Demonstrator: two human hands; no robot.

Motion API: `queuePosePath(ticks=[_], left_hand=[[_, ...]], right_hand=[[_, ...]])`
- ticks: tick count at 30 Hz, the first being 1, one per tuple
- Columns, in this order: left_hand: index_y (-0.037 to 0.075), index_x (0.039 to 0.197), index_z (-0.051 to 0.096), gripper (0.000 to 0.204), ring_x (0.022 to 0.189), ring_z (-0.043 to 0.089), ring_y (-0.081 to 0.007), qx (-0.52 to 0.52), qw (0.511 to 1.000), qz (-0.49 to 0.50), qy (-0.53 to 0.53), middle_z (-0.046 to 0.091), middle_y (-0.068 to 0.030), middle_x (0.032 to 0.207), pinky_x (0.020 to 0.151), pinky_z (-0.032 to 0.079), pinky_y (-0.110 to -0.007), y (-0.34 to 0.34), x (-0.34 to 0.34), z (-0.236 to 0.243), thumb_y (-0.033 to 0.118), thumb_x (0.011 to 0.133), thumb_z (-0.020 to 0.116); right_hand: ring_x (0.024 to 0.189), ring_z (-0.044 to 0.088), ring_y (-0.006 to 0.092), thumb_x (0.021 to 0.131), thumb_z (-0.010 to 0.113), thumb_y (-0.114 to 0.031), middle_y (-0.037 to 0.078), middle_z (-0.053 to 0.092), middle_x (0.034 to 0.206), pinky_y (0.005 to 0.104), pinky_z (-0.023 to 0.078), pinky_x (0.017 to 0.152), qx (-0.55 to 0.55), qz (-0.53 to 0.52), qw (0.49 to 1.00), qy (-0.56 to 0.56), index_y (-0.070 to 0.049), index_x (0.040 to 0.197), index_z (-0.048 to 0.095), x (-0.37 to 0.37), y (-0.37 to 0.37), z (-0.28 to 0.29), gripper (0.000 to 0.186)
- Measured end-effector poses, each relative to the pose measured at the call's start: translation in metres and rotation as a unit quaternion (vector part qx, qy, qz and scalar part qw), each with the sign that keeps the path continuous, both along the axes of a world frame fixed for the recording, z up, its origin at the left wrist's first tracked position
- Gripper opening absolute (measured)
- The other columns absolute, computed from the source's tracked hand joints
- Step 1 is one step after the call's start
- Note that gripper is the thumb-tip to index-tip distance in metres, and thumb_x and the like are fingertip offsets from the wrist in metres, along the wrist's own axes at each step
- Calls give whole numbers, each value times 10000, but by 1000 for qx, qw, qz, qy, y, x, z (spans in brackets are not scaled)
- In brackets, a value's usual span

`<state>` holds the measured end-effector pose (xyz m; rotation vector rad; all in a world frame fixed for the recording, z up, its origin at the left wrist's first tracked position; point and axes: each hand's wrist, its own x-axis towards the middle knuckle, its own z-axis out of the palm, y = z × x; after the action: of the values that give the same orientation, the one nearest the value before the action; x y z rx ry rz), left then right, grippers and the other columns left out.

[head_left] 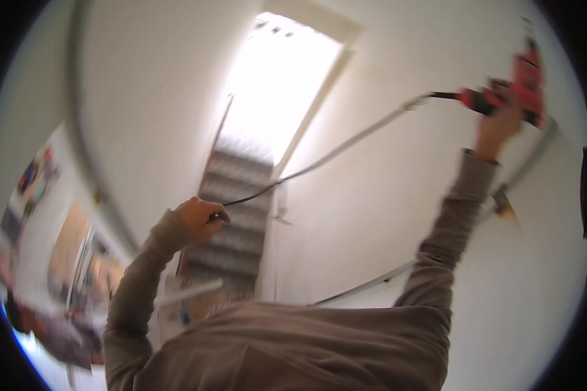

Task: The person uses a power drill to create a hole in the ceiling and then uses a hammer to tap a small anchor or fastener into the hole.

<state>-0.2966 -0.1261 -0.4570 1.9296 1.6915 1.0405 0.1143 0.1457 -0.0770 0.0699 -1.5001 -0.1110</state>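
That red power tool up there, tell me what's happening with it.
A person in a brown long-sleeved top holds the red power tool raised high against the white wall with the right hand. Its dark cord runs down and across to the left hand, which grips it lower, in front of a staircase. The picture is blurred, so finer detail is unclear.

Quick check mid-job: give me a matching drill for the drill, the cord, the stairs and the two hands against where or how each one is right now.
1 drill
2 cord
3 stairs
4 left hand

a pinching the cord's lower stretch
b red, raised in the right hand near the wall
c runs from hand to hand
d middle of view, climbing toward bright light

Pairs: 1-b, 2-c, 3-d, 4-a
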Motion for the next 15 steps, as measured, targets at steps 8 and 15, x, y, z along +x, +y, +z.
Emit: queuePosePath(ticks=[8,15], left_hand=[[86,975,720,152,819,683,-244,552,772,-201,241,695,-65,846,808,528,-387,50,160,330,78,836,658],[140,1011,721,247,1010,658,-229,788,517,-168,291,685,-33,924,1176,340,-466,130,286,436,338,867,689]], right_hand=[[664,635,226,738,604,77,110,610,816,351,517,509,-160,250,944,142,53,984,569,-54,-80,-6,250],[1223,549,173,940,707,-284,58,473,1395,334,525,956,-155,243,956,50,-135,1474,319,-46,-40,-21,677]])
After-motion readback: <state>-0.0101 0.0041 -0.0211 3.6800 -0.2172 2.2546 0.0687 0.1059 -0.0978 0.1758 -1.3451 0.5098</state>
